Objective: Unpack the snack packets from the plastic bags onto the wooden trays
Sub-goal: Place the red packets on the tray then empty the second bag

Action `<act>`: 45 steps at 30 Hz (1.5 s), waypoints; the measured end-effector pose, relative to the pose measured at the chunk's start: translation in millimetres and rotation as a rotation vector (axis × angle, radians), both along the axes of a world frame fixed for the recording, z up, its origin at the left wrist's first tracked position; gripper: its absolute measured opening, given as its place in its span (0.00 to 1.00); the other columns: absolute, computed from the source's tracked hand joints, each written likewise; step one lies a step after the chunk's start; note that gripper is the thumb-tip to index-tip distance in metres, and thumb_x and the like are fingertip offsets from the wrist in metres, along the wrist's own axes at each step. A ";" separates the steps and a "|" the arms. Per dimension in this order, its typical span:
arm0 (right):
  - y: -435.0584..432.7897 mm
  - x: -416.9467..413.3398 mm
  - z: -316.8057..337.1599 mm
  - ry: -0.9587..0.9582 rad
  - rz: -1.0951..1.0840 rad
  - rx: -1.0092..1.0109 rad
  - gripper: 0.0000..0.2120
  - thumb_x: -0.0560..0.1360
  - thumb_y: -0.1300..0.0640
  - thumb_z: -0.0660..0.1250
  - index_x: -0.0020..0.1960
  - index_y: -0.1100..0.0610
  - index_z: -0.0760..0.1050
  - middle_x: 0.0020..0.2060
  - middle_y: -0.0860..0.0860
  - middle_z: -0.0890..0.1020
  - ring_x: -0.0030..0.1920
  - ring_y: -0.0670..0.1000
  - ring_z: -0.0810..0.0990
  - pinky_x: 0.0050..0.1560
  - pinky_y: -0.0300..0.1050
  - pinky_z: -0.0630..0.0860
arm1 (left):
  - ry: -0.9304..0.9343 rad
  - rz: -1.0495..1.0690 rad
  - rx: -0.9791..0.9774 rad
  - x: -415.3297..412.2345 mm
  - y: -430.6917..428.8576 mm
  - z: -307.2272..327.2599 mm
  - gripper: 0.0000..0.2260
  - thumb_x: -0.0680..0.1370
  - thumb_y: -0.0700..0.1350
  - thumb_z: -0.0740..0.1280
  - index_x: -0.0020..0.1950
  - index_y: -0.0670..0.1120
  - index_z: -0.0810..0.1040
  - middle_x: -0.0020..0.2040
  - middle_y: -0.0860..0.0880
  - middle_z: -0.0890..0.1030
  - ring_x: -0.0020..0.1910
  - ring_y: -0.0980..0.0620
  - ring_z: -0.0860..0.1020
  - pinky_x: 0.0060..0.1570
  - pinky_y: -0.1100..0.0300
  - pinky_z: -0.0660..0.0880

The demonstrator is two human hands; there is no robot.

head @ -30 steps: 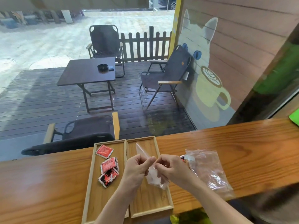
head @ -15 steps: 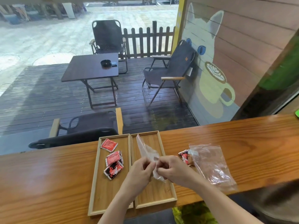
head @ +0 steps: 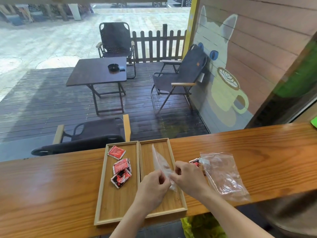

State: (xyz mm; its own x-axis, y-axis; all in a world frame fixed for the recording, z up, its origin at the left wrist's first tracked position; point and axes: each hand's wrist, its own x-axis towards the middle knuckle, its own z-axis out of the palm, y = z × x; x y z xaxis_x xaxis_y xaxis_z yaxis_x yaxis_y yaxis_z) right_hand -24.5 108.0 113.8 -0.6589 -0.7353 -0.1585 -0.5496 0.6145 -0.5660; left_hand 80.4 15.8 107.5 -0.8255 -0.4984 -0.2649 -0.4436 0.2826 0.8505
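Observation:
Two wooden trays lie side by side on the counter. The left tray (head: 104,189) holds three red snack packets (head: 121,169). Over the right tray (head: 181,200) my left hand (head: 151,188) and my right hand (head: 187,179) both pinch a small clear plastic bag (head: 160,161), whose upper end stands up above the tray. Whether anything is inside it I cannot tell. A second clear plastic bag (head: 223,176) lies on the counter to the right, with a red packet (head: 194,162) at its mouth, partly hidden behind my right hand.
The wooden counter (head: 51,186) runs along a window. Beyond the glass lie a deck, a dark table (head: 97,71) and folding chairs. A yellow-green bag (head: 202,227) shows below the counter's front edge. A green object (head: 313,121) sits at the far right end.
The view has shifted slightly. My hands have kept working the small clear bag over the right tray, and its upper end now stands higher. The packets and the other bag have not moved.

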 end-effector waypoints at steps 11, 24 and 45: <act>-0.1 9.0 3.1 -0.312 0.130 -0.146 0.06 0.76 0.54 0.64 0.40 0.52 0.75 0.32 0.45 0.76 0.33 0.43 0.73 0.36 0.37 0.70 | 0.074 0.174 0.261 9.7 -3.6 2.9 0.09 0.74 0.38 0.68 0.51 0.46 0.72 0.42 0.42 0.81 0.37 0.48 0.82 0.34 0.59 0.80; 7.0 8.3 0.8 -0.210 0.091 -0.078 0.07 0.74 0.62 0.66 0.51 0.57 0.72 0.36 0.46 0.74 0.35 0.44 0.73 0.36 0.38 0.74 | 0.083 0.275 -0.148 18.4 -10.2 -6.1 0.11 0.74 0.40 0.67 0.53 0.53 0.72 0.44 0.52 0.76 0.41 0.51 0.80 0.41 0.50 0.81; -4.9 8.5 11.7 -0.194 -0.286 -0.289 0.20 0.75 0.57 0.62 0.25 0.54 0.64 0.21 0.50 0.70 0.24 0.50 0.67 0.29 0.48 0.67 | -0.031 -0.070 -0.529 40.5 17.3 17.3 0.18 0.74 0.59 0.62 0.61 0.56 0.63 0.51 0.54 0.74 0.44 0.54 0.76 0.41 0.65 0.69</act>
State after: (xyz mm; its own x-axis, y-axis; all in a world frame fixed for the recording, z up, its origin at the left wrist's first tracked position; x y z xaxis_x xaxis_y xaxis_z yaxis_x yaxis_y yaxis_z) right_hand -16.0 103.2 125.6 -0.8207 -0.5598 -0.1145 -0.2469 0.5281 -0.8125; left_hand 120.9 33.1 124.8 -0.8573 -0.5145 -0.0173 -0.4312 0.6992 0.5702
